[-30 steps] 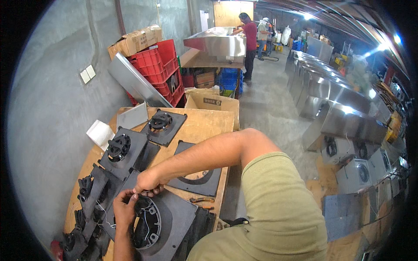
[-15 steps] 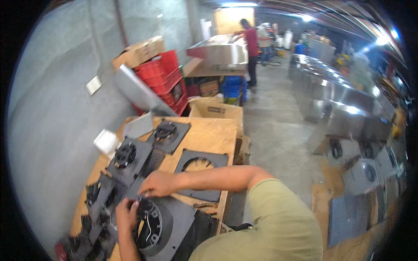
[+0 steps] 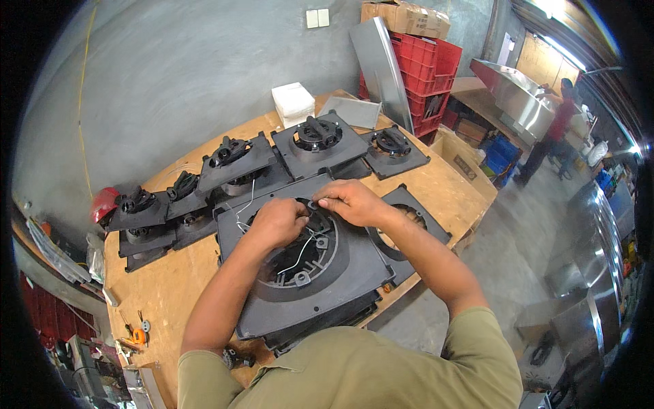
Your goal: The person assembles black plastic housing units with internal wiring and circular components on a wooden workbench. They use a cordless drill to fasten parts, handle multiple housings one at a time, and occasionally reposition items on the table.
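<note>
A: Starting at the left of the frame, what lay on the wooden worktop (image 3: 415, 184)?

B: A red rounded object (image 3: 103, 202) sat at the far left edge. Low on the left were small orange-handled tools (image 3: 138, 334). Then came a row of black square plates with motor parts on top, running up toward the centre: I counted about five clear ones, among them one at the left (image 3: 136, 204), one further up (image 3: 231, 155), a larger one (image 3: 317, 140) and the last at the right (image 3: 394, 146). Some overlapped, so the exact count could not be told.

A: And the hands?

B: Both were at the centre, over the big black square plate with a round opening (image 3: 306, 273) that lay nearest the person. The left hand (image 3: 276, 221) was curled shut, pinching a thin white wire (image 3: 300, 253) that crossed the ring. The right hand (image 3: 351, 201) was closed too, fingertips pinched on a small part at the ring's upper rim, touching the left hand's fingers.

A: Right of that?

B: One more black plate with a hole (image 3: 415, 225), partly under the right forearm. Behind the plates stood one white box (image 3: 293, 102), one leaning grey metal sheet (image 3: 381, 65), stacked red crates (image 3: 426, 71) with one cardboard box (image 3: 405, 17) on top. At the far right another person in a red top (image 3: 555, 129) stood by a steel unit (image 3: 511, 95).
</note>
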The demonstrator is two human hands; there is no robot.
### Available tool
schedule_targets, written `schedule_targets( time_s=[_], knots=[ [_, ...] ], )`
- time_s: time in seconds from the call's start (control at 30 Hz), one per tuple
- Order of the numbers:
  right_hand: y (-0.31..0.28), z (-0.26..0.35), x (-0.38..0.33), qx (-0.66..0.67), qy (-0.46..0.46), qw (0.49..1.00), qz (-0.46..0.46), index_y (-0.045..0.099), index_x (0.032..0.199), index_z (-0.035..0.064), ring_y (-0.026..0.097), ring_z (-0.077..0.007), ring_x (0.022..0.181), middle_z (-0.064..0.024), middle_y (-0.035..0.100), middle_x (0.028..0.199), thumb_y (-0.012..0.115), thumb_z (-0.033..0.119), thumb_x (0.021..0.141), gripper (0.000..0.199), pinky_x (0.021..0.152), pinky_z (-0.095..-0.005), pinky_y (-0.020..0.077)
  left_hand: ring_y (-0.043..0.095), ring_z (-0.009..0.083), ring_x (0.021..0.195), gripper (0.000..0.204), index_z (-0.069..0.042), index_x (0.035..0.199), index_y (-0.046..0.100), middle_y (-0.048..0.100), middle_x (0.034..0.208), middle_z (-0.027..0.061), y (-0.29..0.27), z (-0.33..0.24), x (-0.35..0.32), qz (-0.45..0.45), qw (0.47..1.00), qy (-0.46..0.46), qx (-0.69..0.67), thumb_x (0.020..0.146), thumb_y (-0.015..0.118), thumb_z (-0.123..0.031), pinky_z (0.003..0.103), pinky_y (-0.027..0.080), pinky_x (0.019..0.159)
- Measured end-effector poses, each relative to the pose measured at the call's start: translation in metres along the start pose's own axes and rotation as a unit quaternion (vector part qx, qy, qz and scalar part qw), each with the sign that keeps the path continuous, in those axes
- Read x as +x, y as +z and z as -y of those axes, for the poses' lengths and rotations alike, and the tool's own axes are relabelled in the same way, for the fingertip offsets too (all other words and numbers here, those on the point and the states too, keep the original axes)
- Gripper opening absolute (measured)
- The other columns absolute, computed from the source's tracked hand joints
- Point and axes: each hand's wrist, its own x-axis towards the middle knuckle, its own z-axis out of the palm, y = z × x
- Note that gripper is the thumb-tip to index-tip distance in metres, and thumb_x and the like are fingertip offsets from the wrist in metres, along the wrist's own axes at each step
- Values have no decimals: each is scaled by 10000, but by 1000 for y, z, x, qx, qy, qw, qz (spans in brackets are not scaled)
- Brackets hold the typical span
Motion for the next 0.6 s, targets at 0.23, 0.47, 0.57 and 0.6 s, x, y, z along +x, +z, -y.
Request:
schedule_targets(
  time_s=[0.23,0.47,0.57,0.6],
  knots=[
    [1,6,4,-47,11,999,-9,687,971,15,664,-302,915,-139,693,946,630,149,910,157,793,-381,505,660,392,857,240,-82,956,744,691,875,200,-11,3,4,53,997,48,30,855,659,-283,467,512,776],
    [2,11,8,90,100,991,-28,670,959,26,670,-339,822,-154,690,848,679,209,884,197,715,-373,505,661,387,813,273,-62,933,736,679,835,214,-16,2,14,116,992,-32,-31,868,655,-314,463,504,733],
    [4,11,11,11,65,998,-17,656,943,38,662,-353,835,-161,684,852,662,217,887,187,716,-410,501,661,389,813,277,-58,931,735,678,841,223,-16,4,17,134,987,-55,-65,871,651,-315,464,504,732],
    [4,11,13,-22,49,999,-11,651,937,42,657,-358,839,-160,682,854,656,218,886,183,720,-427,499,662,391,819,278,-56,929,735,680,848,225,-14,3,18,129,989,-46,-58,872,649,-314,466,506,738]
  ],
)
